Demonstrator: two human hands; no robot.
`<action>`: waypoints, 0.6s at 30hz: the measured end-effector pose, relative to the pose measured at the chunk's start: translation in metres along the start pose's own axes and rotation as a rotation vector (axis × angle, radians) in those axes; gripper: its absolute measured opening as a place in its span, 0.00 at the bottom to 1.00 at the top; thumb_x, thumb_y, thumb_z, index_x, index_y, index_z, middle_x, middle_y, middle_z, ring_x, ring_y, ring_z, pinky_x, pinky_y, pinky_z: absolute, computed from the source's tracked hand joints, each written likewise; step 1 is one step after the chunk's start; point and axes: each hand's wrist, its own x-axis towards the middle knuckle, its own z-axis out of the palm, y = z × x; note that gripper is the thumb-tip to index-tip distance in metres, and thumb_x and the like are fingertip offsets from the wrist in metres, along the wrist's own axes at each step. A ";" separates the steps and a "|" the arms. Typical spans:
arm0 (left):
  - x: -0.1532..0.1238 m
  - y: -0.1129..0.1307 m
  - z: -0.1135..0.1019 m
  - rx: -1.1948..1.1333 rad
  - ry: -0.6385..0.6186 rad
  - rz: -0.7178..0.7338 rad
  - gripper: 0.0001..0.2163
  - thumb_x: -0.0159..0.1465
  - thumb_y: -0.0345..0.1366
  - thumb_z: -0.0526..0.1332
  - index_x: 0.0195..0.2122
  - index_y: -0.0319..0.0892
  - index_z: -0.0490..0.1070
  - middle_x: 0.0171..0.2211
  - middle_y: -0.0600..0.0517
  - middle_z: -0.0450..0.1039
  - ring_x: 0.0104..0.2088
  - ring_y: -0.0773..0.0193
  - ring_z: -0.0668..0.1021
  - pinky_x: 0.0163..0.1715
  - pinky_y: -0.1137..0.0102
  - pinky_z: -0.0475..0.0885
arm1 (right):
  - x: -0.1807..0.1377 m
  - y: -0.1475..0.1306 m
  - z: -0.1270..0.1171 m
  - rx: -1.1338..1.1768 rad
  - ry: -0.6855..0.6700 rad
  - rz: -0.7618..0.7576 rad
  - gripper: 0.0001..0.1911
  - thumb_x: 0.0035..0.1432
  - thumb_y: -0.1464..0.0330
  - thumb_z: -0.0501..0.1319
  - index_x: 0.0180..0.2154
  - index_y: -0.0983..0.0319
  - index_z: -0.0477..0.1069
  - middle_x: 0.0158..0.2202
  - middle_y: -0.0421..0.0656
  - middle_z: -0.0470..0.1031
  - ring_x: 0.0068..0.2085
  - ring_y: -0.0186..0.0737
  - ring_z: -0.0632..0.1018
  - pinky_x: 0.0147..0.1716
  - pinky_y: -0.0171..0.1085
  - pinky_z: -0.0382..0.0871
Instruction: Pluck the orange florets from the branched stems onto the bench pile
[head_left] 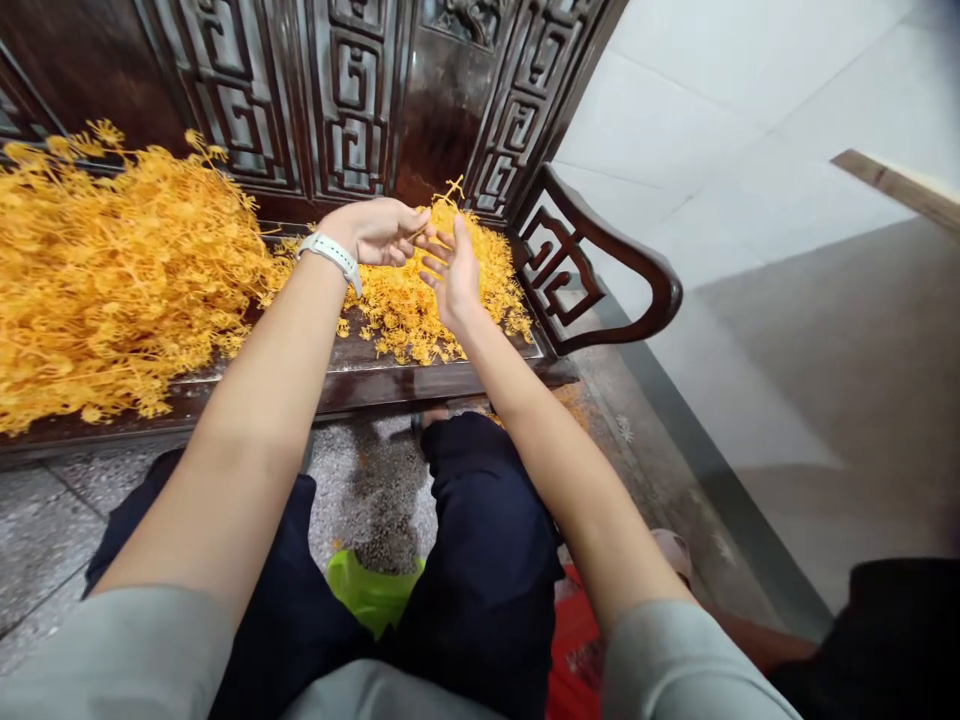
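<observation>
My left hand (379, 230), with a white watch on its wrist, is curled over a small yellow plastic sprig (448, 195) and pinches its stem. My right hand (452, 268) is held up beside it with fingers apart, palm towards the left hand, touching or nearly touching the same sprig. Both hands hover above a small heap of yellow plastic sprigs (420, 300) on the seat of a dark carved wooden bench (360, 372). A far bigger pile of yellow sprigs (112, 280) covers the left of the seat.
The bench's carved backrest (352, 90) and curved armrest (600, 270) close off the back and right. My knees in dark trousers (480, 540) are below, with a green bag (371, 590) between them and something red (574, 640) beside. Speckled floor lies underneath.
</observation>
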 end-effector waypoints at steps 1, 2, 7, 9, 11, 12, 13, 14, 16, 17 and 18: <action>0.003 -0.004 0.004 0.035 0.024 -0.004 0.11 0.71 0.29 0.67 0.32 0.43 0.69 0.24 0.47 0.70 0.15 0.71 0.60 0.16 0.72 0.47 | 0.000 -0.003 0.000 0.023 -0.023 -0.003 0.35 0.63 0.33 0.59 0.51 0.56 0.71 0.39 0.44 0.77 0.41 0.40 0.79 0.38 0.36 0.74; 0.006 -0.006 0.007 0.059 0.055 -0.009 0.11 0.69 0.27 0.67 0.31 0.43 0.68 0.25 0.47 0.69 0.15 0.72 0.60 0.16 0.73 0.45 | 0.000 -0.005 0.000 0.043 -0.030 0.000 0.33 0.63 0.34 0.61 0.48 0.56 0.71 0.35 0.41 0.75 0.37 0.37 0.77 0.35 0.34 0.72; 0.013 -0.017 -0.005 0.259 0.189 0.103 0.15 0.67 0.19 0.62 0.29 0.44 0.64 0.23 0.54 0.58 0.19 0.71 0.56 0.21 0.72 0.41 | -0.003 -0.003 -0.012 0.026 -0.041 0.043 0.25 0.66 0.48 0.70 0.33 0.57 0.63 0.23 0.32 0.56 0.24 0.29 0.61 0.23 0.29 0.58; 0.015 -0.023 -0.027 0.353 0.230 0.280 0.16 0.68 0.16 0.59 0.28 0.43 0.62 0.21 0.57 0.52 0.23 0.68 0.54 0.24 0.70 0.41 | -0.026 -0.018 -0.015 -0.057 -0.153 0.012 0.24 0.70 0.54 0.69 0.30 0.58 0.61 0.22 0.33 0.55 0.24 0.28 0.62 0.22 0.26 0.56; 0.014 -0.029 -0.056 0.395 0.286 0.398 0.18 0.70 0.15 0.56 0.28 0.42 0.61 0.19 0.58 0.46 0.27 0.66 0.51 0.25 0.70 0.41 | -0.062 -0.049 -0.016 -0.172 -0.286 -0.099 0.23 0.74 0.59 0.65 0.28 0.60 0.62 0.23 0.34 0.59 0.25 0.25 0.67 0.23 0.24 0.58; 0.012 -0.030 -0.071 0.394 0.315 0.409 0.18 0.72 0.15 0.55 0.28 0.42 0.61 0.19 0.58 0.44 0.28 0.65 0.50 0.26 0.70 0.41 | -0.080 -0.068 -0.018 -0.235 -0.333 -0.185 0.24 0.75 0.60 0.64 0.27 0.62 0.64 0.23 0.34 0.60 0.25 0.24 0.69 0.24 0.23 0.59; 0.008 -0.028 -0.083 0.375 0.330 0.396 0.17 0.73 0.17 0.56 0.29 0.42 0.62 0.20 0.58 0.44 0.28 0.65 0.49 0.26 0.72 0.41 | -0.095 -0.086 -0.020 -0.277 -0.375 -0.296 0.23 0.75 0.62 0.62 0.27 0.63 0.66 0.23 0.34 0.63 0.24 0.21 0.70 0.26 0.23 0.60; 0.004 -0.024 -0.093 0.331 0.345 0.379 0.17 0.75 0.18 0.56 0.30 0.42 0.63 0.20 0.59 0.46 0.28 0.65 0.49 0.25 0.73 0.40 | -0.105 -0.101 -0.023 -0.298 -0.426 -0.410 0.21 0.74 0.63 0.62 0.27 0.64 0.70 0.24 0.33 0.66 0.24 0.18 0.70 0.28 0.24 0.62; -0.008 -0.013 -0.099 0.149 0.343 0.341 0.15 0.77 0.23 0.58 0.31 0.42 0.65 0.21 0.58 0.49 0.25 0.68 0.50 0.24 0.76 0.39 | -0.105 -0.114 -0.031 -0.315 -0.449 -0.505 0.21 0.75 0.63 0.57 0.28 0.65 0.72 0.24 0.32 0.69 0.26 0.18 0.76 0.30 0.25 0.64; -0.015 -0.009 -0.094 0.013 0.339 0.308 0.15 0.78 0.25 0.58 0.31 0.42 0.66 0.22 0.58 0.50 0.23 0.71 0.50 0.23 0.78 0.38 | -0.095 -0.110 -0.036 -0.329 -0.402 -0.473 0.22 0.75 0.63 0.55 0.28 0.66 0.71 0.25 0.31 0.71 0.29 0.21 0.80 0.30 0.25 0.63; -0.022 -0.009 -0.085 -0.137 0.308 0.249 0.16 0.79 0.28 0.56 0.31 0.41 0.67 0.22 0.57 0.51 0.20 0.74 0.53 0.23 0.80 0.39 | -0.080 -0.099 -0.042 -0.350 -0.320 -0.397 0.24 0.75 0.62 0.53 0.27 0.67 0.68 0.26 0.32 0.73 0.33 0.25 0.84 0.30 0.25 0.62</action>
